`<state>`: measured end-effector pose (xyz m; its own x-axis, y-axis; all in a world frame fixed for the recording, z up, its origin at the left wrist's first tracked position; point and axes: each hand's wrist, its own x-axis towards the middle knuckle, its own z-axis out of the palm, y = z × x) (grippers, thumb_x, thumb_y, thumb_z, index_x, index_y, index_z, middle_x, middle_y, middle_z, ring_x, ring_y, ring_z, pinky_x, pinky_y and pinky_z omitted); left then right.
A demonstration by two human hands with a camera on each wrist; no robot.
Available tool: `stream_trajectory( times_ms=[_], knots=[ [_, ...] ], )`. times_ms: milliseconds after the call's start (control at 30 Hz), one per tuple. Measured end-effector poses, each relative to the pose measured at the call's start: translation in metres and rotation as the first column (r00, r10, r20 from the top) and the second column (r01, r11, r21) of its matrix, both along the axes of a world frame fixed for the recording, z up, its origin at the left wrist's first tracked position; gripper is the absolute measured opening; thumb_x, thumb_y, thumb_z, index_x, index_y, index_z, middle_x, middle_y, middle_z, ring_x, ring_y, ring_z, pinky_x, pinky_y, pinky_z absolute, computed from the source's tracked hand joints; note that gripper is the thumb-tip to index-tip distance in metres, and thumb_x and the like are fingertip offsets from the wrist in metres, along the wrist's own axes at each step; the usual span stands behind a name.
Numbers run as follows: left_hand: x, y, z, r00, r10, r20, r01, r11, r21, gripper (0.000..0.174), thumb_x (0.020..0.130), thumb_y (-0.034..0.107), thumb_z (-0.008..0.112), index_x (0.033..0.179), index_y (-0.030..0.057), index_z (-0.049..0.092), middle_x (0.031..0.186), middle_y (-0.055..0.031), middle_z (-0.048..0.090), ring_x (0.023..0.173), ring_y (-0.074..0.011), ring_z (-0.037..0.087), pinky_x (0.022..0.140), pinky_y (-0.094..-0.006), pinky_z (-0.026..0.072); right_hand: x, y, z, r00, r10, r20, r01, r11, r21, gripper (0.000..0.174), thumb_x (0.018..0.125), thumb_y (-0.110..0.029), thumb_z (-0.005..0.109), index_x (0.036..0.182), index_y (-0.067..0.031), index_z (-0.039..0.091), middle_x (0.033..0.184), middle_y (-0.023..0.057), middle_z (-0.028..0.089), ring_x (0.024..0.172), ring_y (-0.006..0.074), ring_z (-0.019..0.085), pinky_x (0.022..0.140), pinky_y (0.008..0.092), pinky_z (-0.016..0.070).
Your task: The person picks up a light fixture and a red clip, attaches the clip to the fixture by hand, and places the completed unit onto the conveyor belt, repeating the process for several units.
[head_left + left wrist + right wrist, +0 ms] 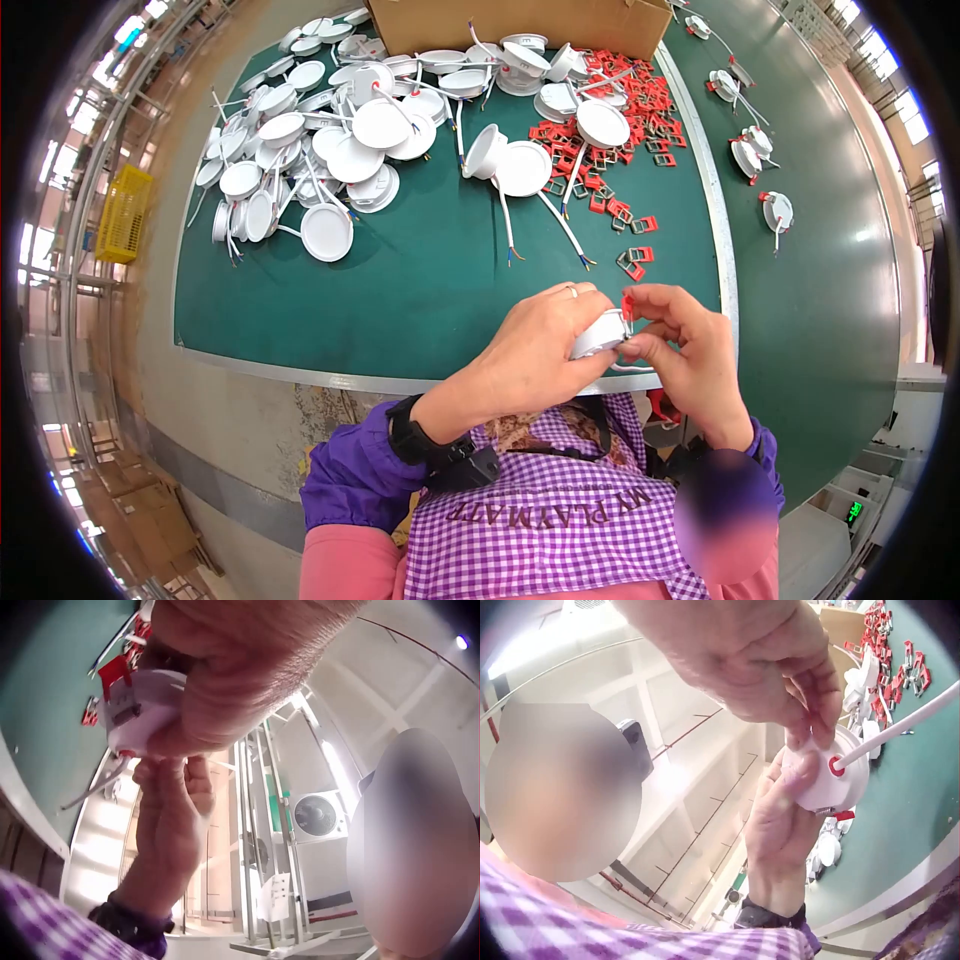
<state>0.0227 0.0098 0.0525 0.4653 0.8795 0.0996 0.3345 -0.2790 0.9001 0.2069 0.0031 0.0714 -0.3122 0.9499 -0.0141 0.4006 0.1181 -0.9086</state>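
Observation:
My left hand (545,345) grips a white round downlight (600,336) by its body, above the near edge of the green table. A red clip (627,304) with a metal spring stands at the light's side; the left wrist view shows that clip (115,679) clear of the left fingers. The right hand (690,350) has its thumb and fingertips pinched at the light's rim. I cannot tell whether a small part lies between them. From a red grommet on the light's back, a white cable (900,724) runs out. In the right wrist view the left thumb presses the downlight (829,784).
A large heap of white downlights (355,150) with loose cables covers the table's back left. Several red clips (640,110) are scattered at the back right, before a cardboard box (520,25). Beyond a metal edge strip (705,180), a second green surface (830,270) carries more lights.

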Motion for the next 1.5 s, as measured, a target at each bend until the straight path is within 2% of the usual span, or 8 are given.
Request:
stream_trajectory(
  times_ms=[200, 367, 500, 733, 967, 1100, 1233, 1500],
  knots=[
    [0.005, 0.012, -0.013, 0.995, -0.100, -0.005, 0.100, 0.995, -0.029, 0.033, 0.073, 0.018, 0.071, 0.099, 0.0016, 0.059, 0.082, -0.0100, 0.057, 0.072, -0.0225, 0.055, 0.064, -0.0325, 0.0443, 0.022, 0.013, -0.005, 0.999, 0.022, -0.036, -0.028, 0.987, -0.157, 0.036, 0.078, 0.008, 0.058, 0.113, 0.0024, 0.053, 0.096, 0.0112, 0.062, 0.068, 0.0149, 0.065, 0.060, 0.0252, 0.0523],
    [-0.027, 0.066, 0.003, 0.902, 0.430, -0.022, -0.412, 0.876, 0.251, 0.044, 0.075, 0.023, 0.072, 0.113, 0.0037, 0.059, 0.090, -0.0076, 0.058, 0.077, -0.0167, 0.053, 0.066, -0.0302, 0.0453, 0.127, 0.067, -0.018, 0.931, -0.343, 0.122, 0.342, 0.939, 0.032, 0.030, 0.083, -0.003, 0.055, 0.111, 0.0037, 0.057, 0.094, 0.0092, 0.063, 0.065, 0.0094, 0.057, 0.056, 0.0233, 0.0500],
    [-0.072, 0.117, -0.042, 0.818, 0.525, -0.234, -0.374, 0.796, 0.476, 0.047, 0.079, 0.028, 0.067, 0.120, 0.0072, 0.056, 0.106, -0.0201, 0.057, 0.097, -0.0303, 0.054, 0.081, -0.0368, 0.0446, 0.173, 0.088, -0.022, 0.557, -0.604, 0.570, 0.534, 0.786, 0.312, 0.029, 0.081, -0.007, 0.060, 0.108, 0.0013, 0.059, 0.094, 0.0123, 0.064, 0.067, 0.0188, 0.062, 0.065, 0.0290, 0.0500],
    [-0.065, 0.124, -0.051, 0.752, 0.508, -0.420, -0.356, 0.850, 0.388, 0.048, 0.078, 0.027, 0.066, 0.120, 0.0070, 0.053, 0.118, -0.0243, 0.051, 0.112, -0.0378, 0.048, 0.090, -0.0423, 0.0413, 0.057, 0.089, -0.050, 0.884, -0.279, 0.375, 0.158, 0.933, 0.322, 0.011, 0.079, -0.008, 0.061, 0.086, 0.0000, 0.064, 0.081, 0.0154, 0.060, 0.072, 0.0306, 0.060, 0.065, 0.0362, 0.0472],
    [-0.088, 0.105, -0.053, 0.704, 0.640, -0.309, -0.451, 0.738, 0.502, 0.038, 0.078, 0.003, 0.057, 0.115, 0.0045, 0.047, 0.102, -0.0184, 0.059, 0.089, -0.0347, 0.059, 0.079, -0.0416, 0.0466, 0.008, 0.108, -0.083, 0.695, -0.250, 0.674, 0.021, 0.944, 0.328, 0.012, 0.078, -0.011, 0.057, 0.073, 0.0002, 0.061, 0.081, 0.0167, 0.060, 0.081, 0.0343, 0.060, 0.071, 0.0412, 0.0492],
    [-0.092, 0.079, -0.046, 0.709, 0.674, 0.205, -0.702, 0.652, 0.286, 0.040, 0.084, -0.004, 0.049, 0.124, 0.0029, 0.043, 0.111, -0.0139, 0.058, 0.086, -0.0216, 0.061, 0.073, -0.0283, 0.0499, 0.010, 0.117, -0.077, 0.603, -0.154, 0.783, -0.023, 0.977, 0.211, 0.010, 0.074, -0.006, 0.054, 0.074, 0.0028, 0.057, 0.075, 0.0206, 0.061, 0.076, 0.0364, 0.061, 0.069, 0.0443, 0.0493],
    [-0.087, 0.043, -0.021, 0.502, 0.656, 0.564, -0.528, 0.748, -0.401, 0.042, 0.084, -0.005, 0.053, 0.125, 0.0011, 0.042, 0.112, -0.0115, 0.057, 0.087, -0.0181, 0.062, 0.067, -0.0291, 0.0548, 0.020, 0.114, -0.076, 0.683, -0.345, 0.644, 0.113, 0.921, 0.374, 0.012, 0.073, -0.006, 0.053, 0.081, 0.0022, 0.051, 0.071, 0.0213, 0.061, 0.070, 0.0389, 0.060, 0.064, 0.0479, 0.0475],
    [-0.034, 0.009, -0.044, 0.501, 0.702, 0.506, -0.201, 0.663, -0.721, 0.030, 0.084, 0.009, 0.064, 0.108, 0.0032, 0.048, 0.099, -0.0067, 0.061, 0.083, -0.0149, 0.061, 0.069, -0.0266, 0.0507, -0.021, 0.062, -0.041, 0.938, -0.322, 0.127, 0.262, 0.900, 0.348, 0.009, 0.079, -0.004, 0.058, 0.083, 0.0001, 0.051, 0.062, 0.0134, 0.057, 0.057, 0.0230, 0.062, 0.053, 0.0314, 0.0473]
  ],
)
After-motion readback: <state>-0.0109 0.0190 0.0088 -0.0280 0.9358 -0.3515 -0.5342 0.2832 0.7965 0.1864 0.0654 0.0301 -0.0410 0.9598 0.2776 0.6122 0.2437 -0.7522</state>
